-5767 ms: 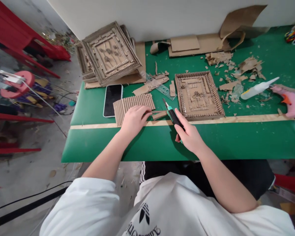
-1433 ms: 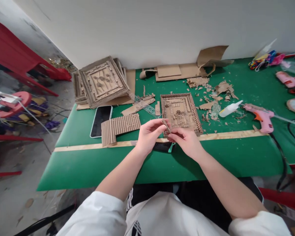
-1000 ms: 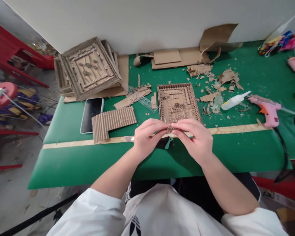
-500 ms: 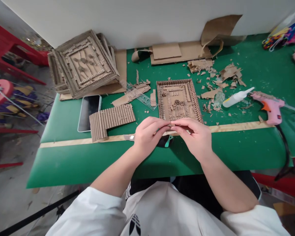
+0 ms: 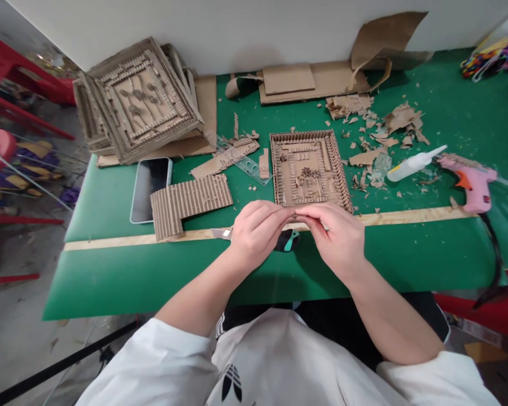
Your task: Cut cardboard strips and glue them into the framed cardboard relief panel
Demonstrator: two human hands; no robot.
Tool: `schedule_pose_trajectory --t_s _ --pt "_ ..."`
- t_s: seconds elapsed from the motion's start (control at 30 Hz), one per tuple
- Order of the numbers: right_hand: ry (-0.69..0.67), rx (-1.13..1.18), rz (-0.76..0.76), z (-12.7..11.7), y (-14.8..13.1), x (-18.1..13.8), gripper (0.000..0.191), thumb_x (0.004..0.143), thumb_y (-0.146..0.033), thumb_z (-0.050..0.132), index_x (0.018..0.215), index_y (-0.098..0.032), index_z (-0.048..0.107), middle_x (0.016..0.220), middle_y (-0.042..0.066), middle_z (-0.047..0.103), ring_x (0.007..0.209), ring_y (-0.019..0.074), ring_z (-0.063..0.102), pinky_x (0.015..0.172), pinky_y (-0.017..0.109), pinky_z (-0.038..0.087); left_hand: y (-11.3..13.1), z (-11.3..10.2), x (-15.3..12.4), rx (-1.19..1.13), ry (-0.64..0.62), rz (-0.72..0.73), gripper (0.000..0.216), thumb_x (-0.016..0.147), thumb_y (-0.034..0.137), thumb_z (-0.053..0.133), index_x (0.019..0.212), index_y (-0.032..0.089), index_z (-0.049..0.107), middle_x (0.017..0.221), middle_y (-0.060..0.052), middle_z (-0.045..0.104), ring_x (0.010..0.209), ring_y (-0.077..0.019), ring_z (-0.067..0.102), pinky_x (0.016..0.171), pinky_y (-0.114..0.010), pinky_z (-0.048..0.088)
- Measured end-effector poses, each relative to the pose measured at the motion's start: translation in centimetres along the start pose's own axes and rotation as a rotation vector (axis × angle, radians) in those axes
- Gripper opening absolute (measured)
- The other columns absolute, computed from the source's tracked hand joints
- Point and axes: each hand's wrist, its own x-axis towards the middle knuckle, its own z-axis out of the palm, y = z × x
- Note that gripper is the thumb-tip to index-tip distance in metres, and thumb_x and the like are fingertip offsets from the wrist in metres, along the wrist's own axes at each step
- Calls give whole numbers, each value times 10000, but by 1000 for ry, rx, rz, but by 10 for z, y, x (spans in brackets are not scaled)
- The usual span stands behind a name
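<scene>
My left hand (image 5: 256,231) and my right hand (image 5: 336,234) meet at the fingertips, both pinching a small strip of cardboard (image 5: 295,216) that is mostly covered by the fingers. Just beyond them lies a square corrugated cardboard frame (image 5: 342,177) with raised ridged walls and small cardboard pieces inside; my fingers overlap its near edge from this angle. Under the hands a utility knife (image 5: 288,241) with a black and teal handle rests on the table, its blade showing left of my left hand. An L-shaped piece of corrugated cardboard (image 5: 190,202) lies to the left.
A phone (image 5: 150,189) lies left, below a stack of finished cardboard frames (image 5: 139,104). A clear ruler (image 5: 254,169) sits under scraps. Torn cardboard bits (image 5: 402,121), a white glue bottle (image 5: 415,163) and a pink glue gun (image 5: 469,180) with its cord are on the right.
The camera view has shifted slightly, so the table items sit a little higher. Both hands stay together, still pinching the strip, with only small finger movement.
</scene>
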Motion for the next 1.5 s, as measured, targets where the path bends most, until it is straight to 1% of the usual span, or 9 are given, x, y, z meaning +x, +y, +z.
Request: schedule_pose_trajectory --t_s 0.3,0.47,0.67,0.9,1.07,1.2,1.33,1.4,1.5 --pt "29 7 2 3 0 -2 53 836 -150 578 831 -175 625 799 -10 679 769 60 632 730 172 506 1 1 -1 -12 19 1 146 821 73 598 944 152 613 796 -46 694 750 -144 626 699 -271 520" --pt "-12 28 91 -3 4 0 77 849 -194 572 861 -199 648 820 -12 683 769 66 644 721 179 523 -3 -1 -1 8 -20 -91 168 836 138 618 998 179 636 844 -38 719 778 -150 649 725 -291 491" --pt "-104 20 -32 -11 8 3 194 836 -207 596 1023 -208 647 934 1 692 851 74 654 810 194 538 -3 -1 -1 39 6 -11 124 823 149 640 941 183 641 796 -26 726 729 -149 646 685 -292 474" --pt "-97 5 -32 -6 6 2 134 862 -175 544 857 -196 676 852 -8 701 797 69 653 754 192 533 -1 -2 2 76 -15 29 86 837 138 607 902 187 633 731 -13 705 693 -137 632 683 -282 479" --pt "-57 38 -41 0 9 0 120 856 -143 539 812 -174 647 796 3 685 760 73 637 715 194 515 -1 -1 2 98 -33 52 77 818 107 611 855 168 638 676 -10 686 645 -132 610 753 -302 502" --pt "-70 63 53 -1 12 0 121 866 -191 539 843 -192 658 798 -6 683 757 63 631 709 184 505 -4 -3 2 96 -50 -9 82 830 176 629 902 199 662 750 -6 720 739 -150 656 818 -327 502" --pt "-69 50 156 -8 16 2 109 853 -243 569 856 -211 673 820 -8 682 768 71 640 699 185 514 -8 -6 3 4 -34 -159 85 821 231 661 899 202 682 782 -13 727 754 -151 658 755 -305 519" --pt "-90 46 143 -11 17 3 103 846 -250 581 877 -216 673 857 -5 684 805 80 646 731 198 523 -8 -6 2 -46 -30 -203 56 825 219 656 869 202 687 757 -6 722 726 -140 645 721 -291 520" --pt "-110 73 56 -10 17 3 109 832 -223 600 915 -209 669 889 1 682 837 80 639 783 209 521 -6 -5 1 -84 -31 -188 43 816 205 665 852 201 688 744 -3 718 714 -136 632 722 -291 520"
